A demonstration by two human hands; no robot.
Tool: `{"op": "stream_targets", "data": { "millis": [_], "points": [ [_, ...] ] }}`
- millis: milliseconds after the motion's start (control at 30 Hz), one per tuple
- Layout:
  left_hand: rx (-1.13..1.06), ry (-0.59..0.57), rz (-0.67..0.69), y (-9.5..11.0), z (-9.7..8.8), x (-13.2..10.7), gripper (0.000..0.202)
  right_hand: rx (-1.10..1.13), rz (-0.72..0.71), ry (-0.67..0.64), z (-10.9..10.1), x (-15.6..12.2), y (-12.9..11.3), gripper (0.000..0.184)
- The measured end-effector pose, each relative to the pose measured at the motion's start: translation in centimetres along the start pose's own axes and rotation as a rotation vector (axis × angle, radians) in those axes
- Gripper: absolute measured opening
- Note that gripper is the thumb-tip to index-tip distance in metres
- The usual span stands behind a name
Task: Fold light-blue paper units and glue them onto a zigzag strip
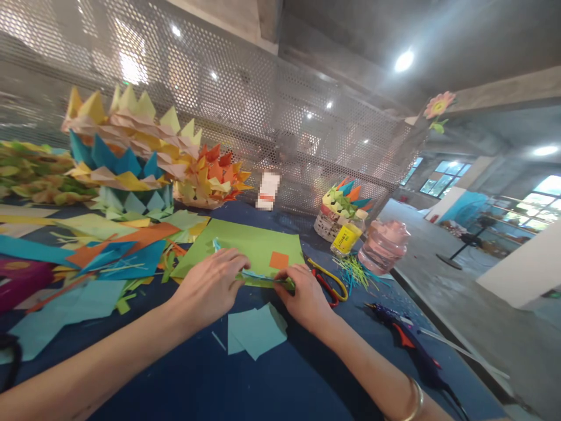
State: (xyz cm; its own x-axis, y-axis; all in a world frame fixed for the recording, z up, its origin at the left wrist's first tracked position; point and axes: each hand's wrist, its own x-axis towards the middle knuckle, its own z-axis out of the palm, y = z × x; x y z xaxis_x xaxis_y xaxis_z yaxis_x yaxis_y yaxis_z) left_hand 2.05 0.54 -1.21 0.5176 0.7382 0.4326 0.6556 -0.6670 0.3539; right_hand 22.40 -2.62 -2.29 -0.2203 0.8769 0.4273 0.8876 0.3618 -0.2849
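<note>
A narrow light-blue paper strip (pixel 258 275) with an uneven edge runs between my hands, over a green paper sheet (pixel 258 237). My left hand (pixel 214 280) is closed on the strip, whose far end pokes out beyond the knuckles. Thumb and fingers of my right hand (pixel 304 295) pinch its other end, where a bit of green shows. Just beyond the right fingertips, a small orange paper square (pixel 279 260) lies on the green sheet. Closer to me, several light-blue paper squares (pixel 256 330) overlap on the dark blue table (pixel 197 380).
Coloured paper scraps (pixel 131 251) cover the left side, before folded-paper crowns (pixel 127 169). On the right are scissors (pixel 331 280), thin paper shreds (pixel 357 269), a glue bottle (pixel 348 234), a pink-lidded water bottle (pixel 383 248), a pen holder-like basket (pixel 331 219) and a glue gun (pixel 407 339).
</note>
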Motion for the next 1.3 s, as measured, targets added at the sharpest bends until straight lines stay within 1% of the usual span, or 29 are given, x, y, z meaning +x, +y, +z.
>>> {"op": "stream_targets", "data": {
  "millis": [133, 200, 267, 400, 467, 567, 600, 667, 767, 933, 1033, 1100, 1133, 1200, 1267, 1300],
  "points": [
    [-0.001, -0.120, -0.145, 0.0, -0.5, 0.0, 0.016, -0.004, 0.021, -0.045, -0.3, -0.1, -0.4, 0.016],
    [0.005, -0.162, -0.170, 0.1, -0.4, 0.0, 0.020, -0.008, 0.044, -0.063, -0.5, -0.2, -0.5, 0.019],
    [0.001, -0.179, -0.170, 0.1, -0.3, -0.1, 0.025, -0.009, 0.073, -0.075, -0.6, -0.3, -0.5, 0.023],
    [0.014, -0.157, -0.169, -0.3, 0.0, -0.1, 0.033, 0.019, 0.097, -0.086, -1.1, -0.5, -0.3, 0.033],
    [0.032, -0.142, -0.152, -0.5, 0.1, 0.1, 0.034, 0.056, 0.092, -0.064, -1.6, -0.4, 0.0, 0.034],
    [0.067, -0.134, -0.140, -0.7, 0.1, 0.2, 0.036, 0.128, 0.108, 0.042, -2.8, -0.3, 0.6, 0.019],
    [0.084, -0.130, -0.144, -0.8, 0.1, 0.2, 0.037, 0.151, 0.124, 0.088, -3.3, -0.2, 0.9, 0.017],
    [0.111, -0.126, -0.158, -0.9, 0.2, 0.2, 0.039, 0.188, 0.150, 0.173, -4.1, -0.1, 1.3, 0.019],
    [0.119, -0.135, -0.184, -1.0, 0.3, 0.2, 0.042, 0.192, 0.146, 0.236, -5.0, 0.0, 1.7, 0.019],
    [0.103, -0.143, -0.209, -1.0, 0.3, 0.1, 0.050, 0.100, 0.109, 0.264, -5.3, -0.1, 1.4, 0.014],
    [0.038, -0.102, -0.209, -0.6, -0.1, 0.1, 0.041, 0.095, 0.100, 0.244, -4.9, -0.3, 1.0, 0.012],
    [-0.068, -0.090, -0.179, -0.1, -0.3, 0.1, 0.030, 0.094, 0.097, 0.207, -4.6, -0.4, 0.6, 0.011],
    [-0.148, -0.119, -0.144, 0.1, -0.4, 0.0, 0.025, 0.093, 0.093, 0.188, -4.5, -0.4, 0.4, 0.011],
    [-0.289, -0.228, -0.068, 0.6, -0.5, -0.1, 0.016, 0.099, 0.070, 0.147, -4.1, -0.6, -0.1, 0.011],
    [-0.349, -0.340, -0.008, 1.0, -0.5, -0.3, 0.011, 0.121, 0.035, 0.103, -3.7, -0.8, -0.7, 0.013],
    [-0.350, -0.374, 0.011, 1.0, -0.4, -0.4, 0.012, 0.138, 0.015, 0.081, -3.5, -0.9, -1.0, 0.014]
  ]
}}
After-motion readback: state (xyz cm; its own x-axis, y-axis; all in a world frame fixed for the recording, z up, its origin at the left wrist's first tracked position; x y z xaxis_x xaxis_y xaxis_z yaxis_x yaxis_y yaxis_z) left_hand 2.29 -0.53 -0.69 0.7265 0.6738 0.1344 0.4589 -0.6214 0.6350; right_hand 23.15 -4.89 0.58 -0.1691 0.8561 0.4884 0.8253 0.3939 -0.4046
